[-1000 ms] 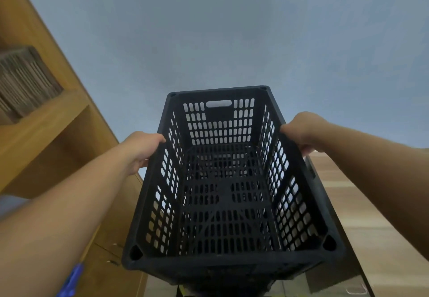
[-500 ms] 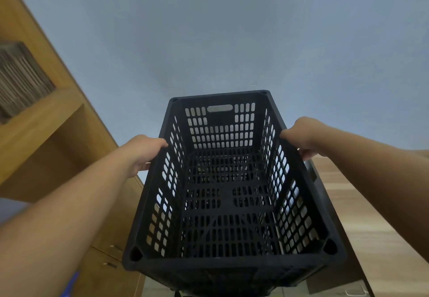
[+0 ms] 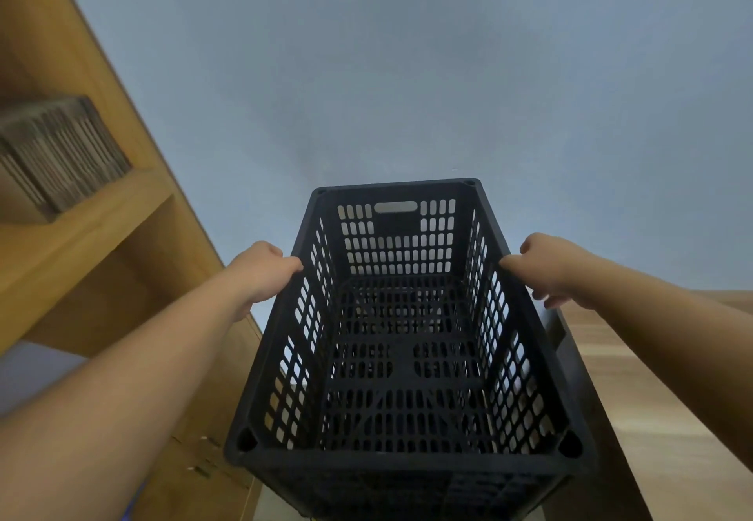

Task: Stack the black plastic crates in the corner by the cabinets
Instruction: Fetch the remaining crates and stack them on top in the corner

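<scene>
A black plastic crate (image 3: 401, 361) with slotted walls sits open side up in front of me, close to the blue-grey wall. My left hand (image 3: 263, 272) grips its left rim and my right hand (image 3: 548, 266) grips its right rim. Beneath and to the right, the dark edge of another black crate (image 3: 564, 337) shows. How the crates rest on each other is hidden.
Wooden cabinets (image 3: 134, 272) with an open shelf stand at the left, holding a stack of flattened cardboard (image 3: 61, 154). Drawer handles (image 3: 203, 455) show low on the cabinet. A wooden surface (image 3: 660, 398) runs along the right.
The crate has sunk a little in the view and stands nearer the wall. Both hands stay on its rims.
</scene>
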`<control>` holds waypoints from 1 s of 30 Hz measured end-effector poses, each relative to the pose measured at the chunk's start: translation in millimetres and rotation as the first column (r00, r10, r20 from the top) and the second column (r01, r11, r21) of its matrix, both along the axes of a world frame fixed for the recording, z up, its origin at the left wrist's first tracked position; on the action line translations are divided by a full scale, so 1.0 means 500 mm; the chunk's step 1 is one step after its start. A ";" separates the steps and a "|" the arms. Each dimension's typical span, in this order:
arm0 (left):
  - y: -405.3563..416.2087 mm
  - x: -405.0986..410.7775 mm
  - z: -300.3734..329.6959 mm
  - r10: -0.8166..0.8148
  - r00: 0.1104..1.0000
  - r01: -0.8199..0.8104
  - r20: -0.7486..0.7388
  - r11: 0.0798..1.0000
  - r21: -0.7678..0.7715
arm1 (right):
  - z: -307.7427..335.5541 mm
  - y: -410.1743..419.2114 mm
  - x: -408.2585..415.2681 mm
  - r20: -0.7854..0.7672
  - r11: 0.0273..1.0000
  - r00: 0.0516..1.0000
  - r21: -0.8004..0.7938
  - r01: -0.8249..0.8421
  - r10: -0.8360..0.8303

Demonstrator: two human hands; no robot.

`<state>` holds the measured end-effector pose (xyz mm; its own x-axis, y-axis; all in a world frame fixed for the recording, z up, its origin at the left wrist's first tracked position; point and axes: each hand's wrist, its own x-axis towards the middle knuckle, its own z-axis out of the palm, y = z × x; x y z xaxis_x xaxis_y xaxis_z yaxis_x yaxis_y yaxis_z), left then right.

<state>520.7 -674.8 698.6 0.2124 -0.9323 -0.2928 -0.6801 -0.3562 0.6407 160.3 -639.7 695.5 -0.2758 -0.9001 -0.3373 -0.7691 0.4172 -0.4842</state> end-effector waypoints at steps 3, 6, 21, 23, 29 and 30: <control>0.016 0.000 0.002 0.003 1.000 -0.003 0.001 1.000 0.004 | -0.006 0.024 -0.002 0.038 0.999 0.999 -0.038 0.004 -0.003; 0.031 0.001 -0.007 0.013 1.000 -0.013 -0.019 1.000 0.003 | -0.020 0.052 -0.002 0.063 0.997 0.998 -0.074 0.000 0.004; -0.024 0.034 -0.084 -0.126 0.982 0.144 -0.142 0.982 0.122 | -0.032 0.229 0.085 0.103 1.000 0.995 -0.025 0.006 -0.003; -0.022 0.029 -0.086 -0.104 0.974 0.132 -0.201 0.983 0.129 | -0.056 0.228 0.100 0.012 0.997 1.000 -0.078 0.010 -0.010; -0.017 0.031 -0.108 -0.052 0.948 0.089 -0.314 0.990 0.105 | -0.087 0.213 0.111 -0.146 0.986 0.986 -0.156 0.054 -0.077; -0.016 0.033 -0.107 -0.047 0.946 0.083 -0.322 0.992 0.099 | -0.087 0.210 0.110 -0.149 0.986 0.986 -0.156 0.053 -0.077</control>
